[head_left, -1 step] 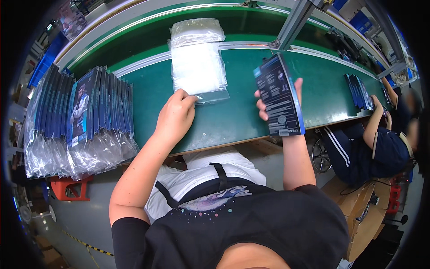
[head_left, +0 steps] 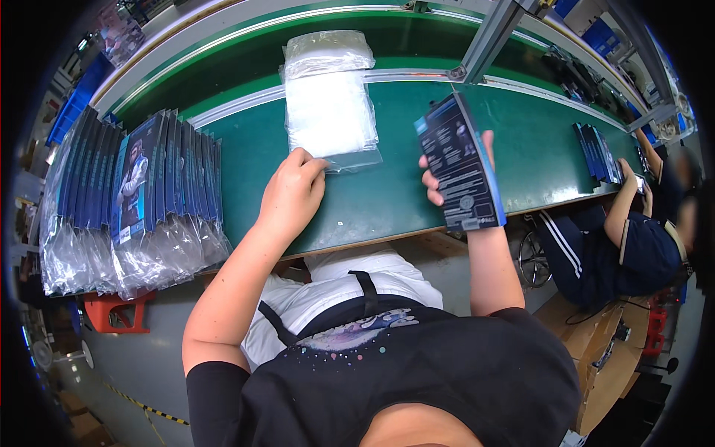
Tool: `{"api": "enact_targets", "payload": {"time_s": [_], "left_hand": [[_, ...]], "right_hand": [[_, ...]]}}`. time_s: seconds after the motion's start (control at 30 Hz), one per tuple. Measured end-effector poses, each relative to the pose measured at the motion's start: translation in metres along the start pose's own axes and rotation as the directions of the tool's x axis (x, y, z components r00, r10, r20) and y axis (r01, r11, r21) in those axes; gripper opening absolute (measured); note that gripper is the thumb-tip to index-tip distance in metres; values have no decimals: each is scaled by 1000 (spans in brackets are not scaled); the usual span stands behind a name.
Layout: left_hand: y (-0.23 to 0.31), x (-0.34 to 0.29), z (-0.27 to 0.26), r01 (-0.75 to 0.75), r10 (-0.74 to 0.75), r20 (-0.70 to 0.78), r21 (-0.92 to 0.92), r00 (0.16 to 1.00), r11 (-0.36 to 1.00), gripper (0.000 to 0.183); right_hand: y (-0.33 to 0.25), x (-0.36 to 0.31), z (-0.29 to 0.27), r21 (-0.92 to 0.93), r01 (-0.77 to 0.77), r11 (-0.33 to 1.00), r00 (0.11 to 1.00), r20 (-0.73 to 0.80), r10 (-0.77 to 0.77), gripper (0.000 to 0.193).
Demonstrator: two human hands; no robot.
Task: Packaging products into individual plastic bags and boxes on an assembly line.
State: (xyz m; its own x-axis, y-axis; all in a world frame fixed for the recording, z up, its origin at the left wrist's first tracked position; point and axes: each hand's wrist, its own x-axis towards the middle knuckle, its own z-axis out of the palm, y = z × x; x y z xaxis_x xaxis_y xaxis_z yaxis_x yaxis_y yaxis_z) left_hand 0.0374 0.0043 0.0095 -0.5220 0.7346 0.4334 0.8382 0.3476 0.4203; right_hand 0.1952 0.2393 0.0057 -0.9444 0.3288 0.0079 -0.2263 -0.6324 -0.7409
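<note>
My left hand (head_left: 294, 190) is closed in a pinch at the near corner of the top clear plastic bag (head_left: 354, 159). That bag lies on a stack of clear plastic bags (head_left: 328, 112) on the green worktable. Raised above the table on the right, my right hand (head_left: 430, 182) grips a slim dark blue box (head_left: 462, 167) with its printed side facing me. The fingers wrap the box's left edge, the thumb shows at its right edge, and the palm is hidden behind it.
Many similar dark boxes in clear bags (head_left: 134, 179) stand in a row at the left of the table (head_left: 387, 201). At the right, a co-worker's hands (head_left: 633, 182) are near several more boxes (head_left: 592, 153). A metal post (head_left: 488, 41) rises at the back.
My right hand and the box have shifted slightly left and a little lower. My left hand stays at the bag's corner.
</note>
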Motion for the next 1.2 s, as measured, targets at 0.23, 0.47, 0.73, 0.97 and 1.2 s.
{"api": "enact_targets", "payload": {"time_s": [0.23, 0.47, 0.73, 0.97, 1.2], "left_hand": [[3, 7, -1, 195, -199, -2, -200, 980, 960, 8], [-8, 6, -5, 286, -279, 67, -311, 958, 906, 14], [-1, 7, -26, 569, -455, 342, -519, 822, 638, 17], [6, -3, -19, 383, -356, 146, -425, 923, 820, 20], [11, -14, -27, 97, -49, 132, -392, 990, 915, 29]], "right_hand": [[30, -11, 32, 53, -307, 950, 939, 180, 293, 55], [41, 16, 46, -69, -415, 907, 895, 150, 421, 60], [38, 5, 46, -262, -299, 918, 948, 32, 318, 50], [59, -3, 60, -372, -55, 926, 996, -88, 23, 61], [61, -3, 59, -306, -82, 948, 976, -216, 15, 30]]}}
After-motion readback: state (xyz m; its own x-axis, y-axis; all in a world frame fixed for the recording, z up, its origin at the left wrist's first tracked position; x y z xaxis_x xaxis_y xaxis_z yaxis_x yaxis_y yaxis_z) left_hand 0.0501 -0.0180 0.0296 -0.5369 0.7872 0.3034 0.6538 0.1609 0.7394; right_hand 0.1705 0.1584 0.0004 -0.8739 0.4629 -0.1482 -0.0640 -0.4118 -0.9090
